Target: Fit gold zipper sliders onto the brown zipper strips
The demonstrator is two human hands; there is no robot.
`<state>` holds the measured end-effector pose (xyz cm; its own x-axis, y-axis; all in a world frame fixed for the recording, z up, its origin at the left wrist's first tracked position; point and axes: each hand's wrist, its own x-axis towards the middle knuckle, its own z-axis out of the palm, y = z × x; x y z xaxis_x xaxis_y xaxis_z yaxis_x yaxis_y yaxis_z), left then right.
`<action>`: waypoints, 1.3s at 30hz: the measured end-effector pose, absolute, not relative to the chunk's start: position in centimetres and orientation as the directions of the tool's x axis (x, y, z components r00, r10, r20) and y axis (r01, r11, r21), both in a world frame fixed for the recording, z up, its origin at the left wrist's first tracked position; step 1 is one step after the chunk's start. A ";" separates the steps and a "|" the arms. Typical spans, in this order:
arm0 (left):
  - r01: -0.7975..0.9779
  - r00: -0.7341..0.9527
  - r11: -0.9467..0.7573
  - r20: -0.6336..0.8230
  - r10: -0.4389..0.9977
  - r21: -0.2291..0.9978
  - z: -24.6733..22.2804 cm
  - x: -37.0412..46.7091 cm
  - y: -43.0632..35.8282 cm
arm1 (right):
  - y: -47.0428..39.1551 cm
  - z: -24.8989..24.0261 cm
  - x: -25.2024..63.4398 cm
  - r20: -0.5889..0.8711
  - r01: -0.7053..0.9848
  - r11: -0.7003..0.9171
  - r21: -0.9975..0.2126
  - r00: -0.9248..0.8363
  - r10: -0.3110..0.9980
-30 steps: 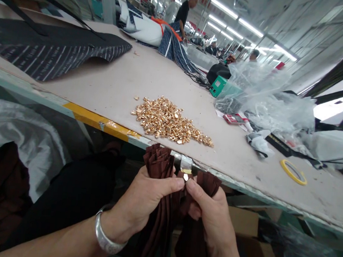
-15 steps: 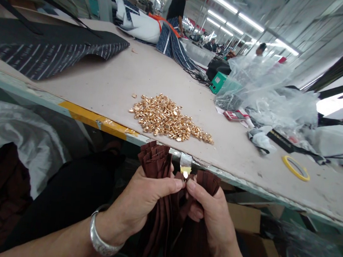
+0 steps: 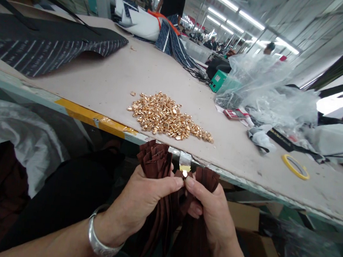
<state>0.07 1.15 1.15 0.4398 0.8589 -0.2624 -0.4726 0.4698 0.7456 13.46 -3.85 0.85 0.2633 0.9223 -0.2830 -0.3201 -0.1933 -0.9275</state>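
My left hand (image 3: 146, 196) is closed around a thick bundle of brown zipper tapes (image 3: 154, 159), whose cut ends fan out above my fingers. A second bunch of brown zipper tapes (image 3: 206, 179) sits in my closed right hand (image 3: 210, 204). Between them, my thumb tips nearly meet at the end of one tape, just under a small shiny metal piece (image 3: 185, 173); how it sits on the tape is too small to tell. Both bunches hang down below my hands. Beyond, on the table, lies a heap of small gold zipper sliders (image 3: 163, 116).
The table's edge (image 3: 100, 122), partly covered in yellow tape, runs just past my hands. A yellow tape roll (image 3: 295, 167), clear plastic bags (image 3: 280, 101) and a green box (image 3: 218, 81) lie to the right. Dark striped fabric (image 3: 47, 51) covers the left. A person (image 3: 172, 2) stands behind.
My hands keep almost the same pose, thumbs still together at the small metal piece. The view has shifted slightly, and the person at the back has moved a little.
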 end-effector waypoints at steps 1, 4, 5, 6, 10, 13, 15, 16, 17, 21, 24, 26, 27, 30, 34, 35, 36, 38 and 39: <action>-0.480 0.431 0.458 -0.253 0.866 0.748 1.2 0.1 1.1 | -3.8 0.9 13.4 -0.286 -0.313 -0.198 -0.929 0.267 0.920; -0.492 0.415 0.446 -0.249 0.875 0.747 1.2 0.4 1.1 | -3.4 1.2 13.4 -0.285 -0.291 -0.203 -0.935 0.275 0.918; -0.491 0.414 0.448 -0.252 0.874 0.747 1.3 0.5 1.0 | -3.3 1.2 13.4 -0.283 -0.283 -0.204 -0.937 0.278 0.918; -0.488 0.410 0.449 -0.257 0.875 0.748 1.3 0.6 1.0 | -3.2 1.3 13.5 -0.281 -0.273 -0.205 -0.940 0.280 0.918; -0.457 0.386 0.439 -0.271 0.882 0.774 1.4 0.6 1.0 | -3.2 1.5 14.3 -0.257 -0.173 -0.216 -0.961 0.268 0.928; -0.416 0.409 0.455 -0.284 0.867 0.788 1.2 0.4 1.2 | -3.2 1.7 14.9 -0.192 -0.015 -0.197 -0.980 0.293 0.936; -0.403 0.429 0.477 -0.299 0.852 0.781 1.2 0.3 1.3 | -3.1 2.0 15.0 -0.153 0.091 -0.186 -0.978 0.288 0.945; -0.409 0.435 0.491 -0.309 0.846 0.769 1.1 0.2 1.3 | -3.1 2.2 14.8 -0.134 0.136 -0.178 -0.975 0.279 0.951; -0.417 0.439 0.508 -0.322 0.839 0.753 1.1 0.1 1.4 | -3.0 2.4 14.6 -0.108 0.183 -0.163 -0.970 0.280 0.954; -0.436 0.436 0.560 -0.379 0.816 0.704 1.2 -0.1 1.6 | -2.8 3.0 13.2 0.132 0.524 -0.087 -0.847 0.367 0.921; -0.433 0.429 0.550 -0.373 0.823 0.714 1.3 -0.1 1.8 | -1.8 3.4 12.7 0.359 0.792 -0.090 -0.604 0.371 0.856; -0.439 0.429 0.533 -0.353 0.832 0.723 1.4 -0.1 1.8 | -0.7 3.8 12.7 0.478 0.871 -0.125 -0.476 0.375 0.794; -0.440 0.430 0.528 -0.346 0.834 0.726 1.4 -0.1 1.9 | -0.1 4.1 12.9 0.516 0.882 -0.145 -0.448 0.387 0.764; -0.420 0.441 0.531 -0.346 0.828 0.735 1.5 0.0 1.9 | 1.0 4.9 13.4 0.475 0.811 -0.104 -0.576 0.436 0.764; -0.398 0.456 0.506 -0.313 0.833 0.765 1.4 -0.2 1.7 | 0.6 5.1 13.6 0.210 0.565 -0.014 -0.825 0.330 0.920; -0.400 0.457 0.486 -0.290 0.841 0.777 1.3 -0.3 1.7 | 0.3 5.0 13.6 0.152 0.511 -0.014 -0.860 0.282 0.947; -0.398 0.457 0.462 -0.265 0.849 0.793 1.3 -0.4 1.6 | 0.0 4.9 13.6 0.108 0.460 -0.014 -0.888 0.238 0.965; -0.384 0.463 0.415 -0.216 0.859 0.825 1.2 -0.6 1.6 | -0.5 4.8 13.7 0.053 0.366 -0.010 -0.931 0.162 0.985; -0.374 0.475 0.400 -0.198 0.857 0.836 1.1 -0.7 1.6 | -0.6 4.8 13.8 0.036 0.333 -0.011 -0.943 0.136 0.990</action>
<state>-0.71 1.59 1.15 0.4750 0.8574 -0.1980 -0.3741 0.4004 0.8365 13.78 -0.60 4.84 0.1357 0.9901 0.0361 0.3326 -0.0112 -0.9430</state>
